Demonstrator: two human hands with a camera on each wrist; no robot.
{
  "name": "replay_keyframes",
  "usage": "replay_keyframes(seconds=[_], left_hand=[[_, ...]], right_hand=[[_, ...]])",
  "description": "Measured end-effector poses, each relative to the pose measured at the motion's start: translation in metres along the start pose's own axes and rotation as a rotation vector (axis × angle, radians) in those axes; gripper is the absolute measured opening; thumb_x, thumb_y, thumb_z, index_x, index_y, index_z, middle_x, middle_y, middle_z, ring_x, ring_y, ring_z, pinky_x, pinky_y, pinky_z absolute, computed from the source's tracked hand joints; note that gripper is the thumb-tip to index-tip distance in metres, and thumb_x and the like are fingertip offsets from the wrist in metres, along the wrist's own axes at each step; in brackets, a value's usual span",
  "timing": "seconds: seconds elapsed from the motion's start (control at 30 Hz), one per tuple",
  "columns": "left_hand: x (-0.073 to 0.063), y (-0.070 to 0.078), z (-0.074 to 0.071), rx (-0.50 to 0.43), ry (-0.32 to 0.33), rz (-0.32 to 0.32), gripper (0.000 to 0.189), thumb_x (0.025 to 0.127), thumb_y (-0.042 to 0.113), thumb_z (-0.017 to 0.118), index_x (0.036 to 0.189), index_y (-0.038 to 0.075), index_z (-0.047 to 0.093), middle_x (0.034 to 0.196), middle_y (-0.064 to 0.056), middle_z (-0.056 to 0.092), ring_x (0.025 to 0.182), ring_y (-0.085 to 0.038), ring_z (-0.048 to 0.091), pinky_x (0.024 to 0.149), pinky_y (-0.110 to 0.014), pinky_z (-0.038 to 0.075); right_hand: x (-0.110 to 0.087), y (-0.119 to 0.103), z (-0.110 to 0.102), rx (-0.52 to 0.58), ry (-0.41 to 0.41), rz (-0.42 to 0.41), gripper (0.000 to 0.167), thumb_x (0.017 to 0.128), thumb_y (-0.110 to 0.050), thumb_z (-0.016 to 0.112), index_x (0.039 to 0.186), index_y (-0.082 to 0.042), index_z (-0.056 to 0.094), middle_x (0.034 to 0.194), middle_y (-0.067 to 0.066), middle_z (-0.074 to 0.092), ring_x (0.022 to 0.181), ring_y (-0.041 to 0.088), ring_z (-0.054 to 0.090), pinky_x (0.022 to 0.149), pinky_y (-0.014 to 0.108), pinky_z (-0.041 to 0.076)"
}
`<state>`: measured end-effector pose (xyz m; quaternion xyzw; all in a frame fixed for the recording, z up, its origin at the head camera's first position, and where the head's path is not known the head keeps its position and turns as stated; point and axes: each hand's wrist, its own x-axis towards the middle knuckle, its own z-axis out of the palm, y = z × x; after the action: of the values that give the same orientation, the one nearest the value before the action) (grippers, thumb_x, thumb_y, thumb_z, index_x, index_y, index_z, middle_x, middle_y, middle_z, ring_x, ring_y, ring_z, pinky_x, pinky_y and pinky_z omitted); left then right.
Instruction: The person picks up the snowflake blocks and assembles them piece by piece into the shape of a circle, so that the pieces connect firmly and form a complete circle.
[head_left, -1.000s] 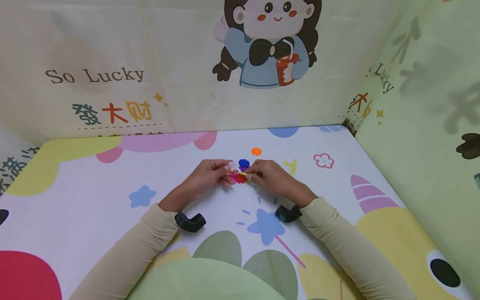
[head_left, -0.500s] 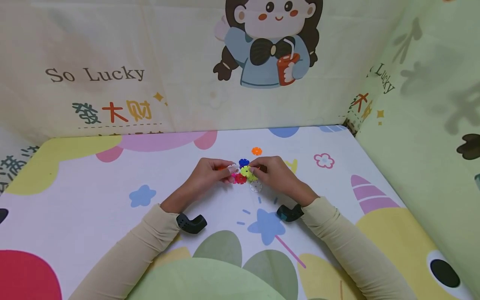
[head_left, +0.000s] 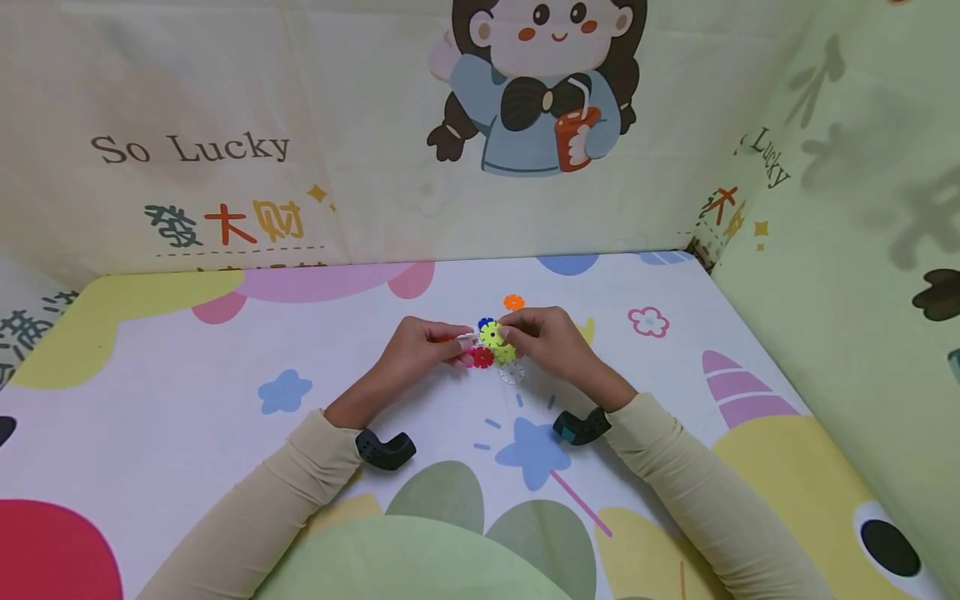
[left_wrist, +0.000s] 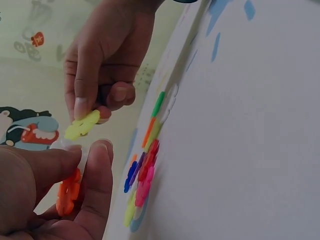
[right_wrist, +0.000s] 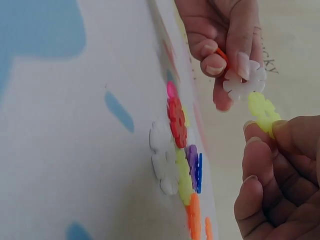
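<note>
Your right hand (head_left: 551, 343) has yellow disc (head_left: 489, 338) pinched by the rim, fingertips closed on it. Left hand (head_left: 412, 354) pinches white disc (right_wrist: 246, 88), orange disc (left_wrist: 68, 192) tucked alongside. Yellow's mid-frame in head view, rim at white's; can't tell if slotted. Risk: thin rim pinch, so an off-angle push could twist one loose onto the pile (head_left: 483, 357) just below. Round, no long axis: yellow faces you, white edge-on, roughly left-right.

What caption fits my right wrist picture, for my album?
Left fingers pinch a white flower disc, right fingers a yellow disc, with more discs nearby.
</note>
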<state>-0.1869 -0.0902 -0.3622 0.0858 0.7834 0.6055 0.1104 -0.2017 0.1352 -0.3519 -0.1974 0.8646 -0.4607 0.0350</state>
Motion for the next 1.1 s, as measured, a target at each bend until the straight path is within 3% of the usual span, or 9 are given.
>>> replay_keyframes(seconds=[0.43,0.83,1.1], left_hand=[[-0.0012,0.0010,0.0046,0.020,-0.026,0.055,0.026,0.090,0.013,0.071,0.113,0.003,0.072,0.078,-0.009,0.072,0.074,-0.024,0.071,0.074,-0.025,0.054],[0.0004,0.0037,0.0030,0.056,-0.017,0.036,0.030,0.091,0.023,0.071,0.114,0.005,0.072,0.078,-0.007,0.071,0.075,-0.022,0.071,0.078,-0.029,0.054],[0.0000,0.0032,0.0012,-0.008,-0.009,-0.018,0.032,0.090,0.022,0.072,0.115,0.003,0.071,0.089,-0.008,0.073,0.081,-0.019,0.072,0.084,-0.027,0.053]], right_hand=[[-0.0009,-0.0021,0.0010,0.096,0.031,0.070,0.018,0.093,-0.009,0.067,0.108,0.000,0.071,0.086,0.007,0.071,0.065,0.023,0.062,0.063,0.026,0.052],[0.0018,-0.0056,-0.0009,0.114,0.022,0.086,0.017,0.092,-0.011,0.069,0.105,0.000,0.072,0.084,0.009,0.071,0.064,0.023,0.063,0.063,0.026,0.053],[0.0025,-0.0059,0.0004,0.167,-0.007,0.095,0.017,0.091,-0.010,0.069,0.103,0.002,0.071,0.087,0.014,0.072,0.068,0.022,0.066,0.066,0.028,0.055]])
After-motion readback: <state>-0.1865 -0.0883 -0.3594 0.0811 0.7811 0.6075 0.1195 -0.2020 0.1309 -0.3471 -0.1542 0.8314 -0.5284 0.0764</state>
